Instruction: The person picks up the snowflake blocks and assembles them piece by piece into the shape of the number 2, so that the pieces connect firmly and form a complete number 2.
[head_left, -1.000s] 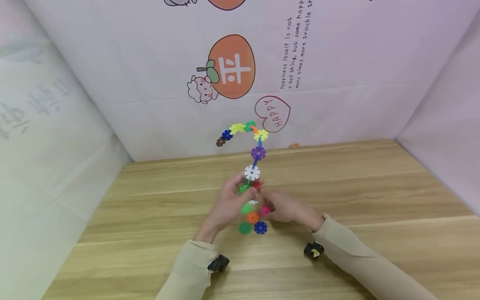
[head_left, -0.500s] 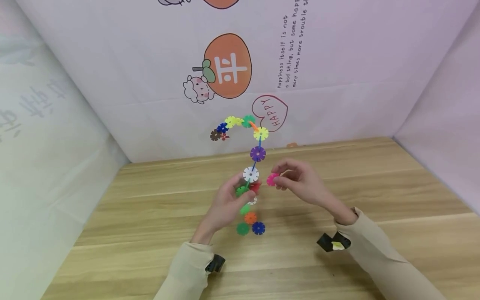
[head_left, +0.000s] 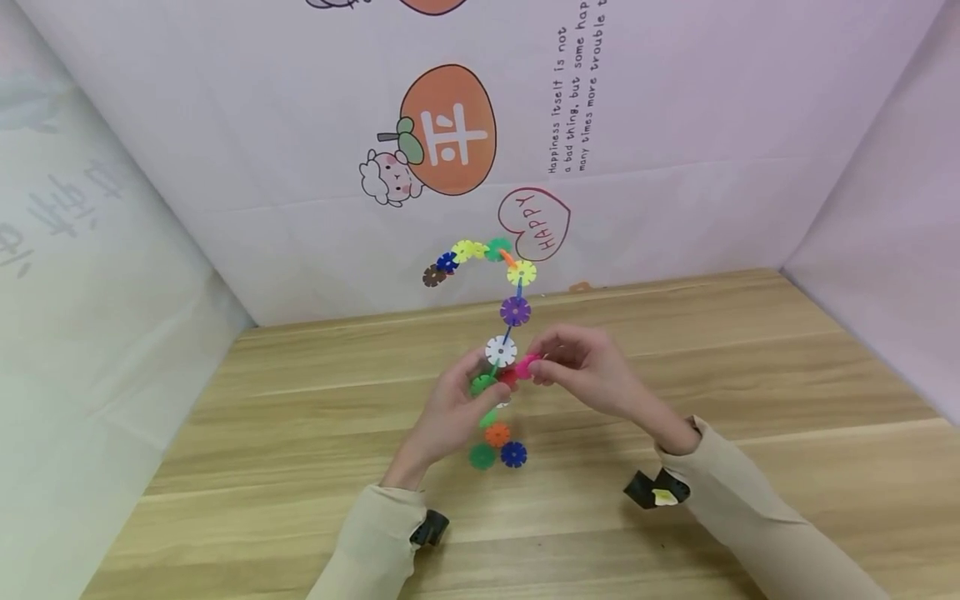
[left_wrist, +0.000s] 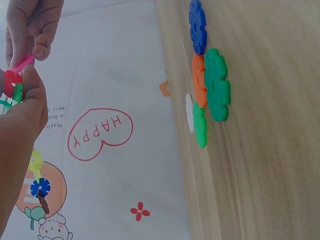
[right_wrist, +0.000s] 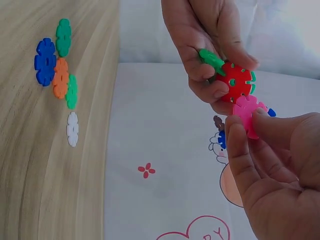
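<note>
A curved chain of coloured snowflake discs [head_left: 510, 310] rises above the wooden table [head_left: 720, 367]. My left hand [head_left: 467, 392] pinches its lower end, at a green disc [right_wrist: 212, 61] and a red disc [right_wrist: 236, 81]. My right hand [head_left: 573, 364] pinches a pink disc [right_wrist: 248, 112] and holds its edge against the red disc. In the left wrist view the pink disc [left_wrist: 22, 64] shows edge-on between both hands. Several loose discs [head_left: 497, 445] lie on the table below the hands: blue [right_wrist: 45, 61], orange [right_wrist: 61, 78], two green and a white one [right_wrist: 73, 129].
A pale backdrop printed with an orange fruit [head_left: 447, 132] and a "HAPPY" heart [head_left: 534, 223] stands behind the table. Plain sheets close in both sides. Bare wood lies left and right of the hands.
My right hand picked the pink disc up from the table, lifted it to the right of the chain, then brought it left against the red disc. The left hand stayed holding the chain.
</note>
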